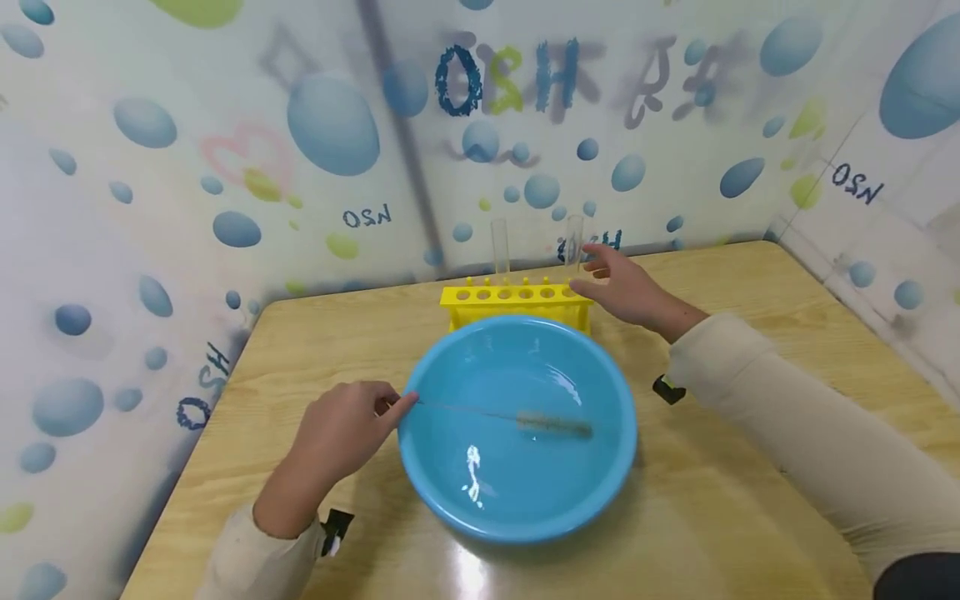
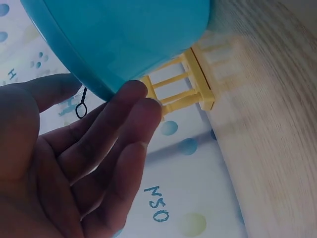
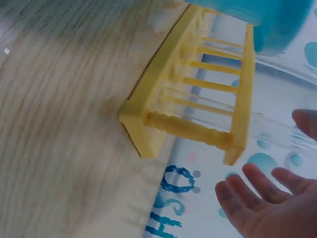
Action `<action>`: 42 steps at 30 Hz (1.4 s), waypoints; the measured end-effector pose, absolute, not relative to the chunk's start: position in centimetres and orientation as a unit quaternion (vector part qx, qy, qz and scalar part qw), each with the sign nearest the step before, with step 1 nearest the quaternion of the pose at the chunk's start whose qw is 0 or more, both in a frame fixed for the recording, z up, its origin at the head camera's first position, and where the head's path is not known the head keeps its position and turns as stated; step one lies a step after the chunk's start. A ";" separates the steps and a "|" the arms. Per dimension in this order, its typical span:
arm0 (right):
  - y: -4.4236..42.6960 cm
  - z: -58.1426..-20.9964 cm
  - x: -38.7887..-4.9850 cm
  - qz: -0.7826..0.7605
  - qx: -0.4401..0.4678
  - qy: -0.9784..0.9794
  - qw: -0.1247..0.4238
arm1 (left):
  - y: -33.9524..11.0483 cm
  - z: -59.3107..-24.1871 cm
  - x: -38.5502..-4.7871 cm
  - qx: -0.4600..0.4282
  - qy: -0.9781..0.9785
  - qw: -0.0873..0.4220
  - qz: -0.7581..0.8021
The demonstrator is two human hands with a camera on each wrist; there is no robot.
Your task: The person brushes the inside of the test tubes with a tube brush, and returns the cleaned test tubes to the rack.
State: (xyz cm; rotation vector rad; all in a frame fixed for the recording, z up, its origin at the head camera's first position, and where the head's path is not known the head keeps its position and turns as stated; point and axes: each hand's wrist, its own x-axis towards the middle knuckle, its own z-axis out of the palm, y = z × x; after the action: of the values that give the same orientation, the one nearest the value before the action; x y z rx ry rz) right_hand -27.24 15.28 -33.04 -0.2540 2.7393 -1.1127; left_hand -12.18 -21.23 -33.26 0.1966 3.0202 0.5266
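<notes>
A blue basin [image 1: 600,475] of water stands on the table. My left hand [image 1: 341,429] is at its left rim, pinching the thin wire handle of a test tube brush [image 1: 555,425]. The bristle head lies in the basin, pointing right. In the left wrist view, the twisted wire ends in a loop [image 2: 81,110] by my thumb. Behind the basin stands a yellow test tube rack [image 1: 468,312], with one clear tube [image 1: 500,246] near its middle and another test tube [image 1: 573,237] at its right end. My right hand [image 1: 626,292] reaches beside that right tube, fingers spread and apart from it in the right wrist view.
The wooden table [image 1: 322,342] meets a patterned wall [image 1: 465,192] just behind the rack. Another wall panel [image 1: 900,217] borders the table at the right. The basin nearly touches the rack's front, and its lower part hides some of the rack.
</notes>
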 end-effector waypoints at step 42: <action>17.0 -37.1 -14.3 -0.261 -0.189 0.942 -0.092 | -23.9 -33.7 -13.0 0.128 0.915 -0.006 0.382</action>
State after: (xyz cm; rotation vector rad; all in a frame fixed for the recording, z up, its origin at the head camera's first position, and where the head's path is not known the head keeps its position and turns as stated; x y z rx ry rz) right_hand -14.30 17.01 -37.10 -0.6308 3.1457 -0.8729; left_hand -12.97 -23.92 -33.67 0.4051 2.8863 1.2051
